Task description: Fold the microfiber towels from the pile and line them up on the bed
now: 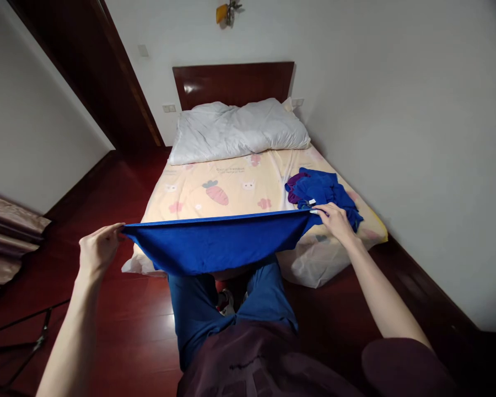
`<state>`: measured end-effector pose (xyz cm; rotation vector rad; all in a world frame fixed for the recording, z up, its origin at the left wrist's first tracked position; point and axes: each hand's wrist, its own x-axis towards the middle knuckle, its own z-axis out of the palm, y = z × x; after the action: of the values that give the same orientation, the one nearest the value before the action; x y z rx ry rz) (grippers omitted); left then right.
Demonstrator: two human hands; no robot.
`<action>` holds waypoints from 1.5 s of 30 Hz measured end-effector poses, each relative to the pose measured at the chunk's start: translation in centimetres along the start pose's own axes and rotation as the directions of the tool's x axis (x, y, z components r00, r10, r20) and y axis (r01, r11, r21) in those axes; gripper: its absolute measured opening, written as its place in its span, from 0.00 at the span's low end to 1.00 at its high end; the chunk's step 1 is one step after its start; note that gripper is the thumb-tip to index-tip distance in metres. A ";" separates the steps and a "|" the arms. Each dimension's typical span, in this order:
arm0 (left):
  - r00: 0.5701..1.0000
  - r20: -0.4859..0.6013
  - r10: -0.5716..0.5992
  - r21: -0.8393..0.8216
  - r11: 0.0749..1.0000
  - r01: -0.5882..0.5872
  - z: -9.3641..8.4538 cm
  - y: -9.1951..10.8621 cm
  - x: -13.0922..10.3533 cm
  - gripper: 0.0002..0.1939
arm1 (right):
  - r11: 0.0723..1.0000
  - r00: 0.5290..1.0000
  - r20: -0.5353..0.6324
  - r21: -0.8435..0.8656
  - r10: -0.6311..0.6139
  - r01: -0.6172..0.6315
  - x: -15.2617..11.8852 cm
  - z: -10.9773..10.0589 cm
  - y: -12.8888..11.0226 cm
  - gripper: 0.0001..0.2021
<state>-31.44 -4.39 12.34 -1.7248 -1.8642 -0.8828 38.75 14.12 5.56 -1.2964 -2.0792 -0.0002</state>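
Note:
A blue piece of fabric (223, 242), its exact kind unclear, is stretched between my two hands in front of my knees. My left hand (101, 247) pinches its left top corner, fingers closed. At the opposite corner my right hand (334, 219) grips the fabric between thumb and fingers. The upper edge is pulled nearly straight, while the lower part hangs in a shallow curve over the bed's near edge. Just beyond my right hand, a crumpled heap of blue clothing (324, 187) with a purple part (297, 187) lies on the bed.
The bed (190, 190) has a cream printed cover and a dark wooden headboard (235, 82). A folded white quilt (240, 129) lies across its head end. Curtains (8, 237) hang at the left, above a black metal frame (41, 336). A white wall (417, 138) runs along the right.

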 end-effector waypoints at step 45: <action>0.908 0.387 -0.162 0.065 0.987 0.149 20.6 -6.7 3.9 0.20 | 0.977 0.983 -0.046 0.127 0.178 -0.171 9.2 18.1 3.0 0.15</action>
<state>-36.48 12.96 -0.27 -1.8554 -2.2865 -0.5840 28.80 29.08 -4.40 -1.3824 -1.8814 0.1639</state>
